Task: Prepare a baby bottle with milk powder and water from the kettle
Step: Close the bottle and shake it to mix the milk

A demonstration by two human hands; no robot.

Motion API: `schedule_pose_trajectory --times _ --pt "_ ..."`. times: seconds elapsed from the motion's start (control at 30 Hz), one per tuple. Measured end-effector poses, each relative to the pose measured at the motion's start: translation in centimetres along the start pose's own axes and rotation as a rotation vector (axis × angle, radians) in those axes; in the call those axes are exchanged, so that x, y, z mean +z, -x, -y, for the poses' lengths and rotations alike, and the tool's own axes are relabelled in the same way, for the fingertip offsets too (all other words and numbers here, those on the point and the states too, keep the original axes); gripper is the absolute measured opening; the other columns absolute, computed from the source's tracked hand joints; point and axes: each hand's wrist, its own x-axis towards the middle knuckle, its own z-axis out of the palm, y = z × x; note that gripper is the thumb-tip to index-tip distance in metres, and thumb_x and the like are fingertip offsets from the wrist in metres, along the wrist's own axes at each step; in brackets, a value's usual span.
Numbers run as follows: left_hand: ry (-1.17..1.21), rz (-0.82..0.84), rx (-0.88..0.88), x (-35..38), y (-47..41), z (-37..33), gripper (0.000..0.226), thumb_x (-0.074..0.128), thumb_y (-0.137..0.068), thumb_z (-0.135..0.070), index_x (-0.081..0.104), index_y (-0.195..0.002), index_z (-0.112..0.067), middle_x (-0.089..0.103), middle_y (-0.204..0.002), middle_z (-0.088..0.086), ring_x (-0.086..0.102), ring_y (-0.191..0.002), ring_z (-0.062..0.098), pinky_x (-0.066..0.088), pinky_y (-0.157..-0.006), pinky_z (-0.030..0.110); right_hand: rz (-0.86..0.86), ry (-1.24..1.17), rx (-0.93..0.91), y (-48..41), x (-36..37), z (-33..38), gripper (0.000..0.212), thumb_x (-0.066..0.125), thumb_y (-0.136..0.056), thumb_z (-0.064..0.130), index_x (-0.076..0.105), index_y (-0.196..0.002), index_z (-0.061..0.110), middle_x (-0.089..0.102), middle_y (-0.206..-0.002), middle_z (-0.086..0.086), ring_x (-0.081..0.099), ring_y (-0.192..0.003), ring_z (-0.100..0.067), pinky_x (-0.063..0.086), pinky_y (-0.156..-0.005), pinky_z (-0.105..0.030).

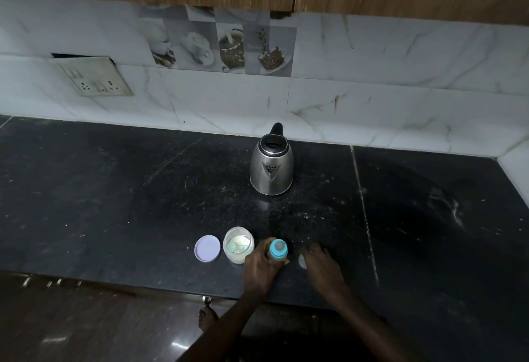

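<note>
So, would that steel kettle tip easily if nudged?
Probably not: the kettle looks squat, wide-based on the counter. Its shiny steel body may feel slippery. Weight depends on water inside, which I cannot see.

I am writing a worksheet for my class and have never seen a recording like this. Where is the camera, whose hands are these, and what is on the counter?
There is no machine here. A person wears one wide-angle camera on the head, looking forward and down, so the two arms that reach in from the bottom are that person's own.

On the dark counter a steel kettle stands near the tiled wall. Closer to the person are an open jar of milk powder and, beside it, its round lilac lid.

The left hand grips a baby bottle with a blue top, standing upright. The right hand holds nothing, its fingers spread over the counter. A small pale object shows at its edge, too hidden to identify.
</note>
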Motion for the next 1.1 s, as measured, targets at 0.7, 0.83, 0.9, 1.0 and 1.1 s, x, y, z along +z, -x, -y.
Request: schedule_pose_trajectory --times 0.7,0.83,0.9,1.0,1.1 --pt "0.005 -0.026 -0.032 0.1 0.1 -0.2 0.056 0.094 -0.067 -0.042 0.067 -0.117 -0.035 0.077 -0.103 -0.017 0.071 -0.097 -0.002 0.058 -0.085 0.028 -0.088 -0.278 -0.437 -1.5 -9.3 2.0 0.036 0.072 -0.079 0.017 0.068 -0.11 0.033 0.062 -0.106 0.012 0.062 -0.098 -0.011 0.052 -0.083 -0.031" --pt "0.052 -0.034 -0.052 0.0 0.2 -0.4 0.051 0.094 -0.067 -0.042 0.071 -0.111 -0.031 0.078 -0.097 -0.017 0.072 -0.092 -0.004 0.06 -0.081 0.032 -0.049 -0.204 -0.442 -1.5 -7.7 2.9 0.039 0.07 -0.077 0.009 0.072 -0.112 0.025 0.062 -0.113 0.004 0.063 -0.1 -0.018 0.054 -0.083 -0.038" --pt "0.045 -0.035 -0.054 0.1 0.3 -0.3 0.05 0.093 -0.067 -0.043 0.07 -0.11 -0.031 0.078 -0.096 -0.017 0.072 -0.091 -0.004 0.059 -0.079 0.031 -0.06 -0.177 -0.435 -1.6 -7.6 3.1 0.039 0.07 -0.078 0.008 0.072 -0.114 0.022 0.061 -0.114 0.002 0.063 -0.102 -0.02 0.054 -0.083 -0.039" --pt "0.028 -0.026 -0.05 0.1 0.2 -0.3 0.052 0.092 -0.067 -0.046 0.069 -0.111 -0.032 0.078 -0.096 -0.017 0.072 -0.091 -0.004 0.059 -0.079 0.031 -0.058 -0.163 -0.429 -1.7 -7.9 3.3 0.041 0.07 -0.078 0.007 0.072 -0.116 0.021 0.062 -0.115 0.0 0.062 -0.102 -0.02 0.053 -0.083 -0.038" --pt "0.033 -0.024 -0.042 0.1 0.2 -0.2 0.052 0.092 -0.068 -0.048 0.069 -0.112 -0.031 0.078 -0.097 -0.016 0.072 -0.091 -0.003 0.059 -0.08 0.035 -0.038 -0.162 -0.429 -1.8 -8.1 3.4 0.044 0.07 -0.079 0.007 0.072 -0.119 0.024 0.062 -0.117 0.001 0.062 -0.104 -0.02 0.054 -0.085 -0.039"
